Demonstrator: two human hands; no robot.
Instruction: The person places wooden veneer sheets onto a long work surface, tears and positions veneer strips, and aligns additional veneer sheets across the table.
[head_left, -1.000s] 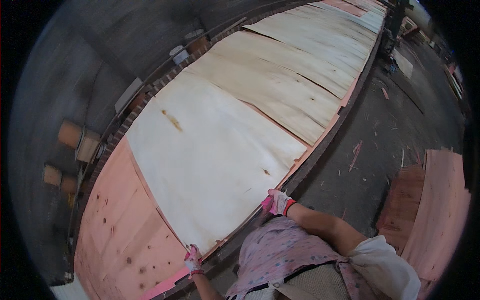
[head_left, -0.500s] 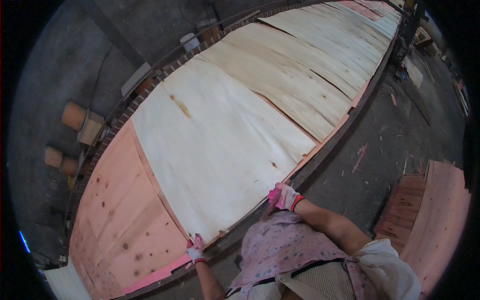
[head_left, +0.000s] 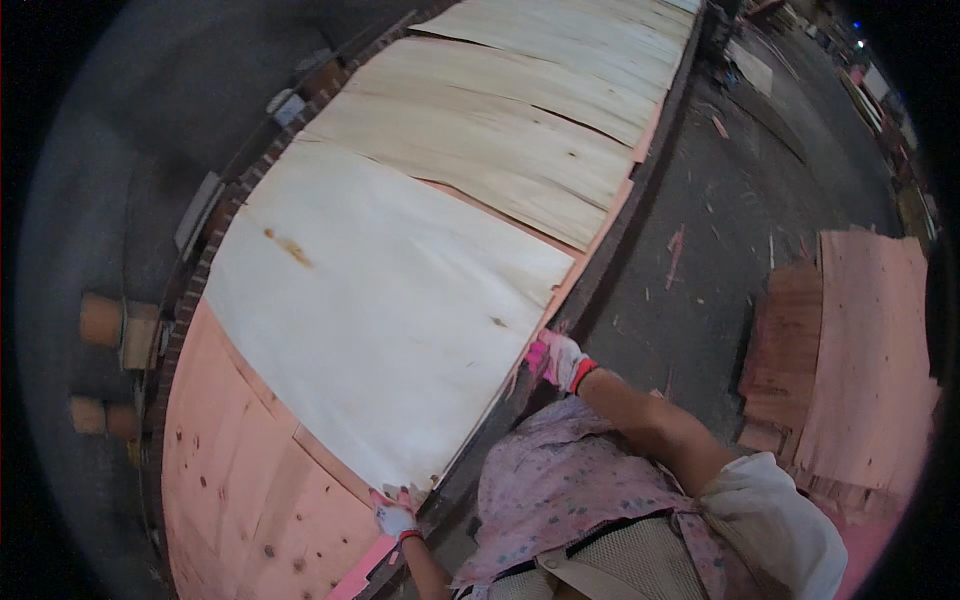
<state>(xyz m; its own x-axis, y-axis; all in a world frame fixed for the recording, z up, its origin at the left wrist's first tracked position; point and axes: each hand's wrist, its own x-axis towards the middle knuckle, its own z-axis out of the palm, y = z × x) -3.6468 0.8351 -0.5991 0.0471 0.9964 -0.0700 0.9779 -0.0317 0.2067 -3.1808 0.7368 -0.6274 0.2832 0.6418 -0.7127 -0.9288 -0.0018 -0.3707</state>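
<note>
A large pale veneer sheet [head_left: 390, 290] lies on a long stack in front of me. My left hand [head_left: 396, 514], in a white glove with pink fingertips, rests at the sheet's near left corner with its fingers apart. Farther right along the near edge is my right hand [head_left: 562, 361], gloved in white and pink with a red cuff. Its fingers are curled at the edge, beside thin pinkish shreds; what they grip is hidden. Pink-orange knotty veneer [head_left: 260, 470] shows to the left of the pale sheet.
Beyond it, more pale veneer sheets [head_left: 480, 110] overlap, with dark splits. A stack of reddish veneer [head_left: 870, 350] stands at right. Wood scraps [head_left: 676, 250] litter the dark floor. Roundish wooden pieces [head_left: 100, 320] lie at far left.
The view has turned, so the veneer stack sits farther left and the floor at right shows more. Both hands stay near the same places on the pale sheet's near edge.
</note>
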